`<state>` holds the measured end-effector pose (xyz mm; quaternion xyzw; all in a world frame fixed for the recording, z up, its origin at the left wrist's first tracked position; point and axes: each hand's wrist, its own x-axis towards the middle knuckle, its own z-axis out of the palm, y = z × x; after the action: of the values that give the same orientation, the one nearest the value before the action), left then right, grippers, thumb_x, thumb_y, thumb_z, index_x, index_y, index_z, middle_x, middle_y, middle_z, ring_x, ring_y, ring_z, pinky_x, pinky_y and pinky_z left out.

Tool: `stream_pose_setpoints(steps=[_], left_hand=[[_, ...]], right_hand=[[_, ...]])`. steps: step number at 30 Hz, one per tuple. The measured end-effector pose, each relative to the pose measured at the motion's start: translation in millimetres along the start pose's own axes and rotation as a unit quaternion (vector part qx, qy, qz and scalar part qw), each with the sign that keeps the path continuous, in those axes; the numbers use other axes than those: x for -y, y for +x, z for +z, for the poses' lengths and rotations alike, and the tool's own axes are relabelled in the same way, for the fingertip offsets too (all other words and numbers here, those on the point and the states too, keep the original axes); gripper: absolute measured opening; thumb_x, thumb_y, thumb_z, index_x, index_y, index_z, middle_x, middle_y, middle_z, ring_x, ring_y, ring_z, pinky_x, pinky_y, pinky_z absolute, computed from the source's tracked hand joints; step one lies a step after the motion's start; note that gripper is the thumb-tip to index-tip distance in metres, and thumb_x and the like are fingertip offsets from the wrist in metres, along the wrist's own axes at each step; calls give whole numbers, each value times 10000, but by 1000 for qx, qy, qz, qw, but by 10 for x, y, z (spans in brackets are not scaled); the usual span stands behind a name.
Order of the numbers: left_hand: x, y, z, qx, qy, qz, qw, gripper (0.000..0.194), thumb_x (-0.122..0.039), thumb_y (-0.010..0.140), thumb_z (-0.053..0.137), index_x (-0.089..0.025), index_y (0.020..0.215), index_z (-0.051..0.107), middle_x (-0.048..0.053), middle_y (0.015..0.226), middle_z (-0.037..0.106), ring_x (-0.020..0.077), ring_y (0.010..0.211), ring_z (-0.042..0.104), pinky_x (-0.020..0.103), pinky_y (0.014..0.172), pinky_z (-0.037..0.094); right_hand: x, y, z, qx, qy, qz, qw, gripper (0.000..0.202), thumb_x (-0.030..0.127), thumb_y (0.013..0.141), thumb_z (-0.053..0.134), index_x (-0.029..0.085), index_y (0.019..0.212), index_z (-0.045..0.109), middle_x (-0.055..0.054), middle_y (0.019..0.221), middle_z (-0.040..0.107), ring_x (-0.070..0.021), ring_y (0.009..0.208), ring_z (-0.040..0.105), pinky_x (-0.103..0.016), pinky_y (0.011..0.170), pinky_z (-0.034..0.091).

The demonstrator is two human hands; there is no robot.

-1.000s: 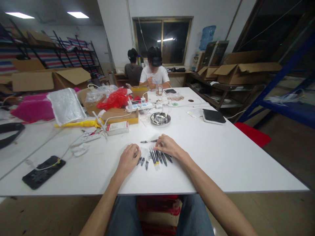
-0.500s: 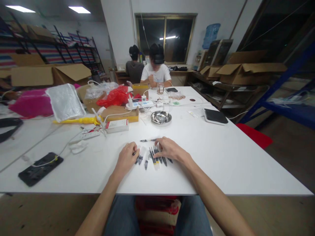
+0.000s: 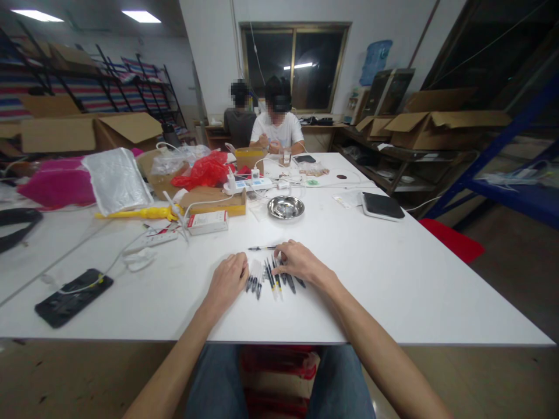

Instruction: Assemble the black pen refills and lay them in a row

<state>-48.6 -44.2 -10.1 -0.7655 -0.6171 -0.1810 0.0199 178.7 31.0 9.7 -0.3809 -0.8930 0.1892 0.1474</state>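
My left hand (image 3: 227,279) rests on the white table with its fingers curled in, at the left end of a row of clear pen barrels (image 3: 255,278) with dark ends. What its fingertips hold, if anything, is hidden. My right hand (image 3: 300,261) arches over the row's other side, thumb and forefinger apart, close to several thin black ink refills (image 3: 271,276) with yellow bands. Dark pen parts (image 3: 290,283) lie partly under the right palm. Beyond the row, one assembled-looking pen (image 3: 261,248) lies crosswise, its right end near the right fingertips.
A shiny metal dish (image 3: 286,208) sits past the pens. To the left are a phone (image 3: 73,298) with a cable, a crumpled tissue (image 3: 140,259), a small white box (image 3: 208,222) and a power strip (image 3: 248,185). A black-topped device (image 3: 383,206) stands right. Another person (image 3: 276,129) sits opposite.
The clear barrels by my left hand now lie closer together in a tidier row, with the nearest one shifted slightly left. My right hand has hardly moved.
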Motion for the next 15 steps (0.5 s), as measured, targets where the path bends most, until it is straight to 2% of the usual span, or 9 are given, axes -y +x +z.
stream_pose_setpoints(steps=[6,9,15], left_hand=[[9,-1,30,-15,27,8,999,120,-178,926,382,-221,833,445,32,782,563,208,776,536,328,715,379],[9,-8,35,-17,28,6,999,115,-183,928,385,-222,839,445,32,788,567,208,777,535,328,714,380],[5,-20,23,-13,15,1,1000,116,-183,928,383,-222,837,442,36,808,567,204,788,541,323,726,388]], right_hand=[[22,-84,-72,47,-5,-14,999,681,596,617,842,167,1090,603,-91,1024,594,-271,972,504,-377,834,418],[39,-93,-68,57,-19,-12,998,679,587,624,841,166,1092,585,-106,1090,559,-283,1004,486,-399,857,425],[47,-59,-37,65,-13,-17,998,645,540,620,865,178,1071,582,-92,1087,544,-275,1022,478,-387,873,417]])
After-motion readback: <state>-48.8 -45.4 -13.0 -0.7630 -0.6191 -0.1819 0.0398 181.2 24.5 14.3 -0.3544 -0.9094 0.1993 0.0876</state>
